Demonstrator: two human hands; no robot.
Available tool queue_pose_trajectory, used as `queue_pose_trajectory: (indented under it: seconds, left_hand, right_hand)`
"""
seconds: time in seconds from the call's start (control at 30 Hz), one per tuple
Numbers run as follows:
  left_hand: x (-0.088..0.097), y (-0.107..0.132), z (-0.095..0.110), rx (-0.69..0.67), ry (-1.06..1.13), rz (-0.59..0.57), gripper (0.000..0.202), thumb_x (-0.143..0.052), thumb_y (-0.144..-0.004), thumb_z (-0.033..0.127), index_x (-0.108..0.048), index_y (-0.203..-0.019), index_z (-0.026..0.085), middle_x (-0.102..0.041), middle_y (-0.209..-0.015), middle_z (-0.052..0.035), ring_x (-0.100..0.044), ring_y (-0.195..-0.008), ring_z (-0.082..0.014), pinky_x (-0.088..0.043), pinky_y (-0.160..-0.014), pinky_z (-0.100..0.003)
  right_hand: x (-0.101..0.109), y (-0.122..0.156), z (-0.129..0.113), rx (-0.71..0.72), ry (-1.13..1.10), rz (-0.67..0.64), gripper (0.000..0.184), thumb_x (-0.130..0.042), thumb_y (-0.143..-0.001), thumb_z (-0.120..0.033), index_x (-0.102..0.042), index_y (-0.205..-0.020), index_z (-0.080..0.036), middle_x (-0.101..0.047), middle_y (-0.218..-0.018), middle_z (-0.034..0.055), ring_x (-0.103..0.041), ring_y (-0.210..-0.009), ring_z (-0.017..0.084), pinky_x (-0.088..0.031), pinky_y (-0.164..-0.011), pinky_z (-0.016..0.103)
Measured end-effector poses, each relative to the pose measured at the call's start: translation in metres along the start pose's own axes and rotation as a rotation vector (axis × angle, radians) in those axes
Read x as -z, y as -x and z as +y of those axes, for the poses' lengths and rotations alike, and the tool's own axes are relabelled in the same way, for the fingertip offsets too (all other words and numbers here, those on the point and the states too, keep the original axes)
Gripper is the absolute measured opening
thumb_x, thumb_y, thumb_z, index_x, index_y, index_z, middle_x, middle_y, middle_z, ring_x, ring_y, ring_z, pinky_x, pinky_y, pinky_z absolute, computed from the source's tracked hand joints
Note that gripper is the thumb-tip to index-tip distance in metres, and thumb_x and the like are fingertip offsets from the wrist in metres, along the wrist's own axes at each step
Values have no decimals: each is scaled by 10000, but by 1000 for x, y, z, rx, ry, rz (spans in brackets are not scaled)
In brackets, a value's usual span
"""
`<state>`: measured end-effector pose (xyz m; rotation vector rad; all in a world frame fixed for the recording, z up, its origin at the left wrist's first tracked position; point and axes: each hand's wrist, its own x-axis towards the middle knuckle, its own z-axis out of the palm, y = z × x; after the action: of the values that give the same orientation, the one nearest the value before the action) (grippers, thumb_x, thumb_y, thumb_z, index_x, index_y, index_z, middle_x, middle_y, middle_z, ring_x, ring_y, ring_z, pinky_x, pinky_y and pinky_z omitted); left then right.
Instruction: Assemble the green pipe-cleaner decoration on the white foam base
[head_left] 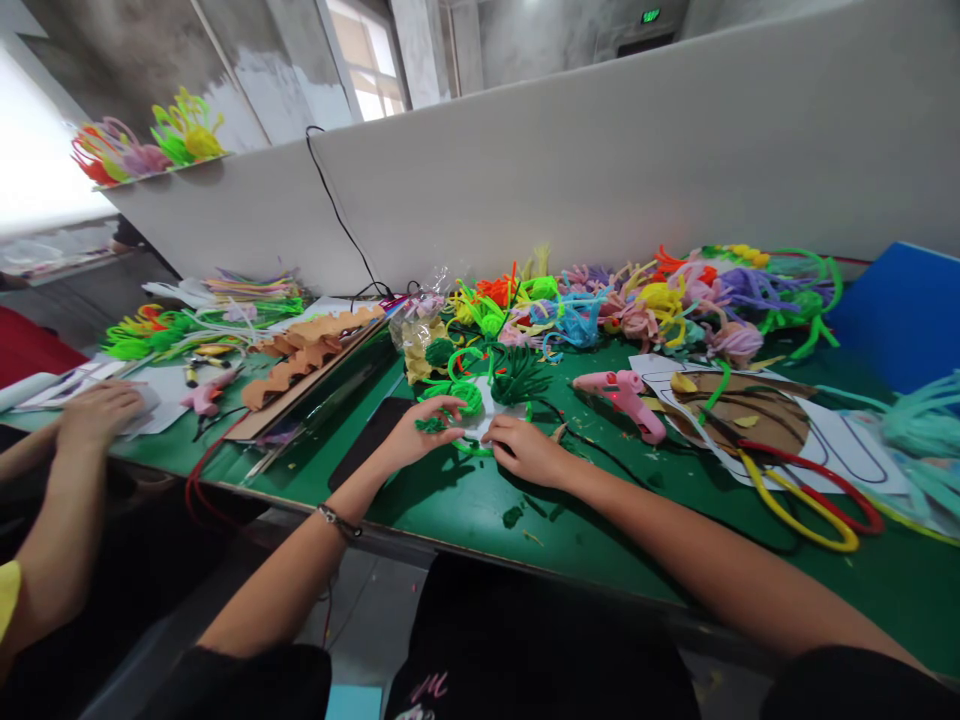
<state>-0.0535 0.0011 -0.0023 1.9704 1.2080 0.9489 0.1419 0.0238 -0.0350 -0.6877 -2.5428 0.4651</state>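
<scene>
L hand (420, 432) at the L edge of the green/white craft piece (489, 408), thumb & forefinger apart, tips by its green ball. R hand (532, 452) at the near R edge, fingers bent onto the white base; can't tell if they're pinching it. Piece sits approx. mid-counter (465, 505), set back from the front edge; bare strip btwn piece & edge, w/ a few green scraps (514, 516).

Tight on L: dark flat slab (367, 440) right by L wrist, then cardboard stack (315, 350) angled, near end close to front edge. Co-worker's hand (101, 405) well apart, far L, on white paper.

R side: some open green, then pink glue gun (619, 395) near the piece, not touching; blk cable (615, 455) along far side of R forearm. Beyond it, brown disc (772, 425) on a white sheet, scissors (802, 490) over both, handles twd front R.

Back: fuzzy-stem pile (577, 310) fills the strip btwn piece & white partition (600, 190), no real room there. Blue board (900, 310) closes the far R corner.
</scene>
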Motion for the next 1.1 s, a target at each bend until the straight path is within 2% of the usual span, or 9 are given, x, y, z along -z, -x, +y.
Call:
queue_pose_trajectory:
  seconds: [0.27, 0.5, 0.63, 0.77, 1.1]
  left_hand:
    - [-1, -9, 15, 49, 32, 70, 295, -617, -637, 289, -557, -882, 136, -559, -759, -18, -523, -705, -114, -429, -609, -214]
    - [5, -15, 24, 74, 79, 67, 310, -607, -628, 295, -548, -885, 130, -549, -780, -14, -446, -550, -56, -361, -467, -166]
    - [9, -17, 26, 50, 44, 77, 261, -601, -629, 305, -568, -817, 128, -520, -674, 10, -412, -524, -57, -346, -468, -176]
    - [11, -20, 24, 59, 28, 92, 259, -592, -636, 314, -573, -806, 120, -486, -602, 25, -425, -510, -68, -362, -478, -192]
    - [16, -17, 29, 38, -4, 106, 211, -568, -656, 298, -579, -780, 128, -532, -653, 4, -488, -530, -84, -421, -512, -215]
  right_hand:
    - [1, 0, -1, -9, -11, -2, 229, -408, -754, -63, -605, -856, -119, -547, -804, 70, -514, -741, 143, -422, -709, 284]
    - [2, 0, -1, -10, -31, 5, 206, -420, -745, -60, -597, -824, -130, -546, -788, 57, -508, -727, 133, -416, -700, 273]
    - [2, 0, 0, -5, -44, 7, 196, -423, -741, -58, -595, -795, -134, -547, -775, 50, -506, -718, 128, -412, -695, 267]
    - [2, -1, 0, -9, -52, 16, 194, -421, -741, -57, -596, -776, -134, -551, -770, 48, -507, -715, 124, -409, -687, 259]
    - [3, 0, -2, -27, -52, 40, 205, -420, -721, -35, -599, -756, -127, -566, -771, 56, -512, -723, 130, -410, -691, 261]
